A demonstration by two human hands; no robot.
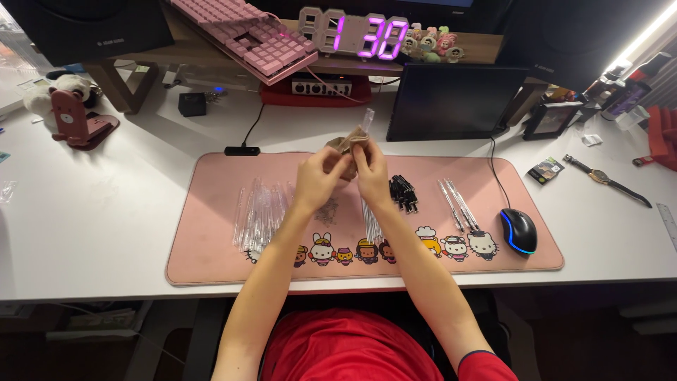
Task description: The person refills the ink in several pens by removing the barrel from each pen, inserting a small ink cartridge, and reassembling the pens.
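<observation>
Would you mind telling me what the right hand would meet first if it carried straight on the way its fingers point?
Probably the small brown pouch its fingers already pinch; beyond that, the red box under the shelf, though depth is unclear.

A mouse (519, 231) lies on the desk mat (211, 261), right of clear tubes (257, 215).

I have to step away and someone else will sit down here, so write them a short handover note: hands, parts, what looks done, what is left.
Left hand and right hand are raised together over the pink desk mat, both pinching a clear pen tube against a small brownish bundle; what the bundle is cannot be told.
On the mat: a pile of clear tubes at left, black pen parts right of the hands, a few assembled-looking pens near the mouse.
Done: few pens. Left: most tubes.
</observation>
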